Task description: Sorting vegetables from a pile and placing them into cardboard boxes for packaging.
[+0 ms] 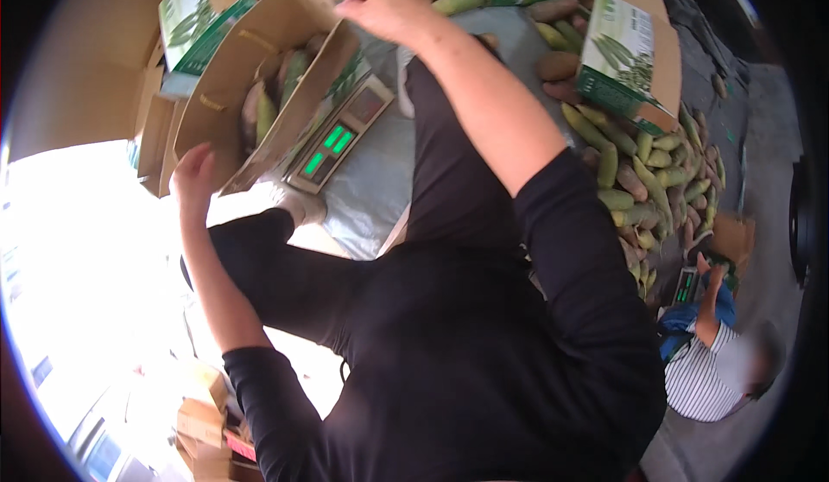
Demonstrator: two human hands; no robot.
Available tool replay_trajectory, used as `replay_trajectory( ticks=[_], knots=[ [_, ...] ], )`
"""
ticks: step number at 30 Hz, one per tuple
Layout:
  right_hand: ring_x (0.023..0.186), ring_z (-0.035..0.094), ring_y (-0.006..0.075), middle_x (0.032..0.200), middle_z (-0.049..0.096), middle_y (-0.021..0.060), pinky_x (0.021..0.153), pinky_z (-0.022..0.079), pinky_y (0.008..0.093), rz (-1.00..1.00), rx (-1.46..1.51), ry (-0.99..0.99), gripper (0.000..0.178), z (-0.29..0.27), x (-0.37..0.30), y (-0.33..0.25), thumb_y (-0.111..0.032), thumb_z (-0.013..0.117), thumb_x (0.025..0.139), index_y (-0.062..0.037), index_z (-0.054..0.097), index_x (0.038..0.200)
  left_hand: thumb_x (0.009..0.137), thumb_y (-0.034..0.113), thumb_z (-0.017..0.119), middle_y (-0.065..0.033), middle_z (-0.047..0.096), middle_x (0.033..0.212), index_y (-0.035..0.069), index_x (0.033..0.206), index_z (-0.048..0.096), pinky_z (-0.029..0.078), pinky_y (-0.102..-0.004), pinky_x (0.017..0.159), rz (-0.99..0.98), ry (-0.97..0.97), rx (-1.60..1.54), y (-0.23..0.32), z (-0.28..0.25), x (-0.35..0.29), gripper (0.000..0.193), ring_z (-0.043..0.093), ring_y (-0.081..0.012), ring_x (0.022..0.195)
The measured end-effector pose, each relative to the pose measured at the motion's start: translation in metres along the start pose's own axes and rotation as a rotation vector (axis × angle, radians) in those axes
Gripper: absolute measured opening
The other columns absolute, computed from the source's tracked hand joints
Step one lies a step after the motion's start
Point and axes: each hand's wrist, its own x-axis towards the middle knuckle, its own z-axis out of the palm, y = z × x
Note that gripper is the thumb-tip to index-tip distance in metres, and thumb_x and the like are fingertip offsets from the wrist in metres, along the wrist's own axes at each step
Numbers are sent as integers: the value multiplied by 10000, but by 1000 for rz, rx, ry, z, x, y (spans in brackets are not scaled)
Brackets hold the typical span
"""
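Observation:
An open cardboard box (246,41) with long green and brownish-red roots (266,115) inside stands by a weighing scale (321,158) with lit green digits. It covers part of the scale; whether it rests on it I cannot tell. At the box's near left corner is my left hand (192,180), its fingers curled together. My right hand (384,5) is over the far right corner, thumb and fingers pinched. Both hands look closed at the cardboard edges, but what lies between the fingers is too small to make out.
A large heap of green radish-like roots (661,175) spreads at the right. Printed green-and-white boxes stand at the far left (194,28) and far right (617,54). Another person (708,370) sits by a second scale (686,285). Cardboard boxes (203,409) lie at the lower left.

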Motion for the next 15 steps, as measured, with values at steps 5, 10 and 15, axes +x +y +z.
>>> replay_trajectory(
  ticks=[5,10,15],
  knots=[
    [858,626,288,873,664,102,744,489,400,44,21,53,203,13,1,5,-238,690,712,-121,669,876,828,135,598,-112,662,999,41,1080,641,490,-299,787,19,21,-1,-17,-3,3,273,631,-187,906],
    [871,621,288,876,661,92,760,483,393,84,26,51,189,9,-1,-1,-214,679,728,-107,655,882,818,127,606,-111,637,965,44,1088,636,482,-324,780,13,88,-9,-7,-5,4,285,616,-206,871],
    [825,626,292,835,658,96,713,484,397,48,54,80,176,11,0,-3,-188,685,716,-81,636,847,792,130,624,-124,554,1083,72,1166,591,413,-379,920,-12,247,88,-22,-13,7,380,530,-257,1065]
  ],
)
